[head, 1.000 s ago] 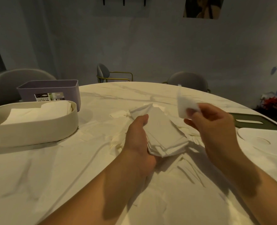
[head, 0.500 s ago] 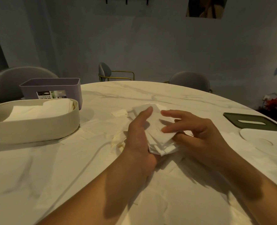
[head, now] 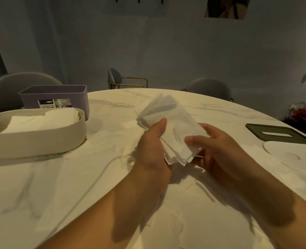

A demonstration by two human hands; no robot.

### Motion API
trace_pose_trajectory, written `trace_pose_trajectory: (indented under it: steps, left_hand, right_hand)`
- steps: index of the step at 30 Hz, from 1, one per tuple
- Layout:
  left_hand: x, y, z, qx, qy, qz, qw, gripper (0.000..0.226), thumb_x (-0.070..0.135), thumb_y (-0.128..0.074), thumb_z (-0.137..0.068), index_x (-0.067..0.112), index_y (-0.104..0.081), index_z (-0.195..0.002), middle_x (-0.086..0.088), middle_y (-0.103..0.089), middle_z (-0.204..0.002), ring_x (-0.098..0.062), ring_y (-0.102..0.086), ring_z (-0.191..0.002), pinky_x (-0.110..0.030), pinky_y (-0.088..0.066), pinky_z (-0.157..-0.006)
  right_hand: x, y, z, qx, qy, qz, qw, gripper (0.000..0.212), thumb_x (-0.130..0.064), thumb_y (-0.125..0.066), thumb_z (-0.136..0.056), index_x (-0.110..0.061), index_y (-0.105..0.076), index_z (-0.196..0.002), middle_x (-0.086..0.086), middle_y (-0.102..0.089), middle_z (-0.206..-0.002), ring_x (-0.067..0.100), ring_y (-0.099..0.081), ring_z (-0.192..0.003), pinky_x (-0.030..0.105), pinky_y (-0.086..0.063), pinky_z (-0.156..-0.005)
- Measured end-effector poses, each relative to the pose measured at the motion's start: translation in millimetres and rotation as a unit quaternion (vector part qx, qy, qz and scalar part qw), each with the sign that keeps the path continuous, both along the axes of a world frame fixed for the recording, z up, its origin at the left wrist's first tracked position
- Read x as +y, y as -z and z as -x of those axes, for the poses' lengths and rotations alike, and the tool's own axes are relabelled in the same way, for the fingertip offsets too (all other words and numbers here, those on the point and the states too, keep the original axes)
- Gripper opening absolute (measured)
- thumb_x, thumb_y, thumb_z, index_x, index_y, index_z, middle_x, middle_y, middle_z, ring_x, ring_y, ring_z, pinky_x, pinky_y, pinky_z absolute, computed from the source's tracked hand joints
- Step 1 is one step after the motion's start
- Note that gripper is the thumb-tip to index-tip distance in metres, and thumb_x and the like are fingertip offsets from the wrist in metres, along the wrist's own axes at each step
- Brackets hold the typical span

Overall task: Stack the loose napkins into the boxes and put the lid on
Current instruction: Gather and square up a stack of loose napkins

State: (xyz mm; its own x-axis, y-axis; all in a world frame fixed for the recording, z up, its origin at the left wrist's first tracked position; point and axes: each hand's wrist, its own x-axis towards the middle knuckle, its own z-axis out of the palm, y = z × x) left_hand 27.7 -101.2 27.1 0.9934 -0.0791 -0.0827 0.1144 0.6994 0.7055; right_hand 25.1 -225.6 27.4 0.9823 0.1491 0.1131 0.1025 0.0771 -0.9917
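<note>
– Napkin stack (head: 168,130): where do we have it?
– We hold it up over the table (head: 58,186), right in front of us. Our left hand (head: 154,150) grips its left edge, thumb laid on top. Our right hand (head: 218,150) pinches the near right corner, thumb over the top sheet.
– And the boxes?
– Off to our left. The cream box (head: 40,141) has folded napkins inside, and the purple box (head: 58,94) stands just behind it. Loose napkins (head: 128,124) lie on the table under our hands. The green lid (head: 256,128) and the white lid (head: 292,153) lie at our right, well apart from both boxes.
</note>
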Motion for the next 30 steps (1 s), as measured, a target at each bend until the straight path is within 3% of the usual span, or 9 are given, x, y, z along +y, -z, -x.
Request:
trace_pose_trajectory:
  steps: [3,5,7,10,14,18,22,25,30]
  left_hand:
    - [3.3,3.6,-6.2,-0.069,-0.059,-0.098,0.991,0.041,0.014,-0.068,-0.081,0.021,-0.058,-0.12,-0.008,-0.067,-0.11,-0.027,-0.064,-0.101,-0.045,-0.053,-0.088]
    - [6.4,3.1,-8.8,-0.095,-0.067,-0.143,0.983,0.058,0.005,-0.073,-0.069,0.019,-0.056,-0.123,-0.009,-0.064,-0.114,-0.027,-0.062,-0.103,-0.043,-0.054,-0.087]
    - [8.4,5.1,-10.5,-0.1,-0.067,-0.19,0.974,0.054,-0.002,-0.072,-0.072,0.021,-0.055,-0.118,-0.005,-0.062,-0.113,-0.027,-0.061,-0.102,-0.044,-0.055,-0.087]
    - [9.6,5.6,-9.8,-0.129,-0.079,-0.259,0.954,0.046,-0.006,-0.066,-0.077,0.028,-0.052,-0.105,0.002,-0.059,-0.106,-0.015,-0.059,-0.09,-0.023,-0.057,-0.067]
    - [7.5,5.3,-9.5,-0.156,-0.07,-0.301,0.938,0.061,-0.009,-0.063,-0.078,0.033,-0.041,-0.115,0.012,-0.05,-0.1,-0.012,-0.053,-0.084,-0.008,-0.047,-0.047]
    - [5.4,7.4,-10.8,-0.166,-0.066,-0.352,0.919,0.071,-0.003,-0.067,-0.08,0.041,-0.034,-0.124,0.009,-0.042,-0.115,-0.014,-0.051,-0.087,-0.007,-0.049,-0.053]
    - [4.5,9.8,-12.6,-0.149,-0.079,-0.414,0.895,0.067,0.007,-0.069,-0.084,0.041,-0.033,-0.129,0.014,-0.041,-0.114,-0.012,-0.051,-0.095,-0.011,-0.051,-0.069]
    - [7.3,12.0,-13.0,-0.166,-0.087,-0.371,0.91,0.057,0.004,-0.068,-0.083,0.034,-0.043,-0.124,0.012,-0.053,-0.105,-0.009,-0.057,-0.086,-0.008,-0.05,-0.052]
    - [13.4,7.4,-14.4,-0.131,-0.038,-0.2,0.97,0.041,-0.003,-0.063,-0.083,0.032,-0.051,-0.101,0.002,-0.061,-0.103,-0.02,-0.063,-0.089,-0.026,-0.056,-0.053]
  right_hand:
    - [-14.4,-3.1,-8.2,-0.022,0.045,-0.083,0.995,0.035,-0.016,-0.067,-0.075,-0.022,-0.062,-0.109,0.001,-0.072,-0.098,0.024,-0.071,-0.089,0.038,-0.059,-0.074]
    - [-21.7,-4.0,-10.8,-0.057,0.064,-0.087,0.993,0.035,-0.019,-0.066,-0.077,-0.024,-0.062,-0.111,-0.001,-0.07,-0.104,0.023,-0.069,-0.095,0.035,-0.058,-0.076]
    - [-24.0,-3.9,-10.7,-0.088,0.071,-0.081,0.99,0.041,-0.022,-0.066,-0.072,-0.024,-0.061,-0.112,-0.001,-0.068,-0.107,0.023,-0.067,-0.1,0.032,-0.058,-0.077]
    - [-25.5,1.5,-12.1,-0.093,0.075,-0.071,0.99,0.036,-0.018,-0.065,-0.079,-0.028,-0.06,-0.113,-0.001,-0.066,-0.109,0.024,-0.065,-0.101,0.03,-0.058,-0.075]
    - [-22.7,9.6,-15.5,-0.104,0.106,0.037,0.988,0.031,-0.023,-0.061,-0.088,-0.041,-0.055,-0.112,-0.015,-0.065,-0.097,0.019,-0.062,-0.095,0.022,-0.056,-0.067]
    - [-20.6,9.4,-13.5,-0.114,0.077,0.091,0.986,0.034,-0.045,-0.058,-0.083,-0.049,-0.047,-0.115,-0.024,-0.061,-0.102,0.0,-0.064,-0.091,0.016,-0.054,-0.065]
    - [-26.4,1.9,-14.7,-0.09,0.041,0.147,0.984,0.074,-0.057,-0.064,-0.056,-0.052,-0.032,-0.123,-0.029,-0.05,-0.109,0.008,-0.058,-0.097,0.015,-0.051,-0.065]
    - [-31.2,1.3,-14.8,-0.091,0.031,0.179,0.979,0.083,-0.043,-0.074,-0.06,-0.047,-0.029,-0.13,-0.026,-0.049,-0.108,0.011,-0.058,-0.096,0.015,-0.052,-0.064]
    - [-35.6,2.1,-16.1,-0.11,0.027,0.042,0.993,0.051,-0.025,-0.072,-0.061,-0.031,-0.058,-0.109,-0.008,-0.068,-0.102,0.018,-0.066,-0.096,0.024,-0.057,-0.07]
